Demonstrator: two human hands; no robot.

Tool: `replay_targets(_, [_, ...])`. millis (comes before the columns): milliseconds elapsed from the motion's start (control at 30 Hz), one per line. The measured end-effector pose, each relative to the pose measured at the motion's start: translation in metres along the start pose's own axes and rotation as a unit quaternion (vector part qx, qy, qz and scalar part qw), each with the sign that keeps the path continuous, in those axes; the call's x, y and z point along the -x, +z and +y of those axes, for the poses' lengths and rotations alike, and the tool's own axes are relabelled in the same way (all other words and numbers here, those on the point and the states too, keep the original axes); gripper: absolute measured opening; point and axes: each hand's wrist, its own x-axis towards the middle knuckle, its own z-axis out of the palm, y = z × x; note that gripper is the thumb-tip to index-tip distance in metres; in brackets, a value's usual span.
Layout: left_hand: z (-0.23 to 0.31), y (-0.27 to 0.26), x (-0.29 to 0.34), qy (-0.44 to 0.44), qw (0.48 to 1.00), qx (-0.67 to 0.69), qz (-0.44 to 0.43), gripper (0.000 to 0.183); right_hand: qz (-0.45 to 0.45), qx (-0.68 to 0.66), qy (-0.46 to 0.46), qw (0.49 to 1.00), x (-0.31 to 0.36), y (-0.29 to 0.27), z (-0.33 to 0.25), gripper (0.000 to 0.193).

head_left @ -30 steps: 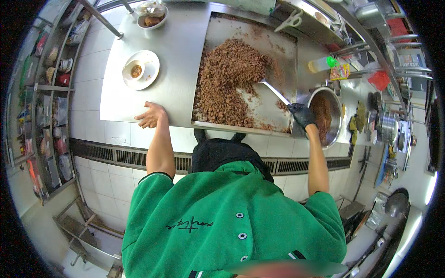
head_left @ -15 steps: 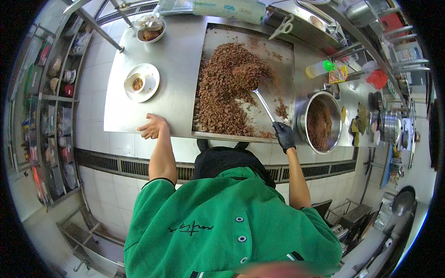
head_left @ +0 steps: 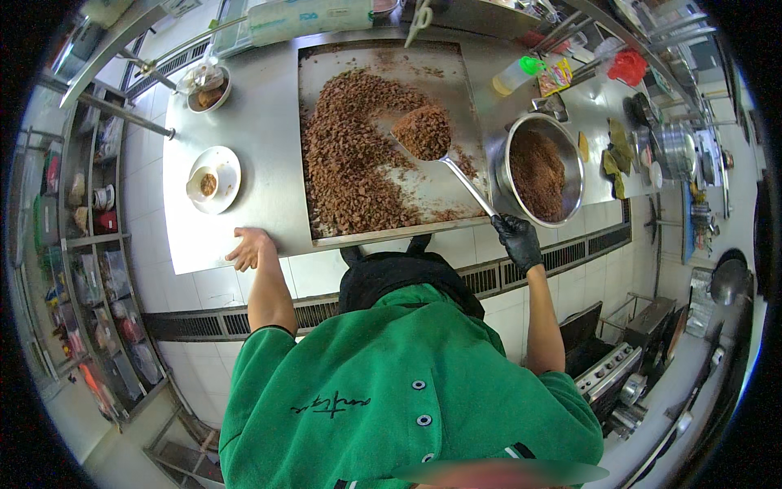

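Observation:
My right hand, in a black glove, is closed on the handle of a large metal serving spoon. The spoon is heaped with brown crumbly food and held over the shallow metal tray. A thick spread of the same brown crumbles covers the tray's left and middle. Just right of the spoon, a steel mixing bowl contains finer-looking brown crumbs. Bare and holding nothing, my left hand rests on the table's front edge, its fingers apart.
Left of the tray are a white plate bearing a small cup and a bowl of food under clear plastic. Toward the back right stand a green-capped bottle and a yellow packet. Dried leaves lie beyond the mixing bowl.
The spoon has come up out of the crumble pile with a heaped load and moved closer to the mixing bowl. My left hand stays at the table edge; the whole view has shifted.

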Motion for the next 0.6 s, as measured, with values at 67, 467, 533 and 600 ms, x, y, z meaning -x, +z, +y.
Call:
replay_targets(67, [-0.001, 0.002, -0.001, 0.005, 1.000, 0.001, 0.003, 0.079, 0.008, -0.032, 0.026, 0.999, 0.010, -0.011, -0.003, 0.034])
replay_targets(467, [-0.004, 0.013, -0.006, -0.002, 1.000, 0.014, -0.004, 0.081, 0.080, -0.300, 0.117, 0.943, 0.082, -0.088, -0.003, 0.024])
replay_targets(533, [-0.004, 0.013, -0.004, 0.004, 1.000, 0.022, 0.007, 0.081, 0.090, -0.302, 0.160, 0.935, 0.097, -0.100, 0.007, 0.023])
replay_targets(600, [-0.004, 0.012, -0.003, 0.001, 1.000, 0.014, 0.007, 0.082, 0.127, -0.250, 0.062, 0.958, 0.112, -0.110, 0.019, 0.020])
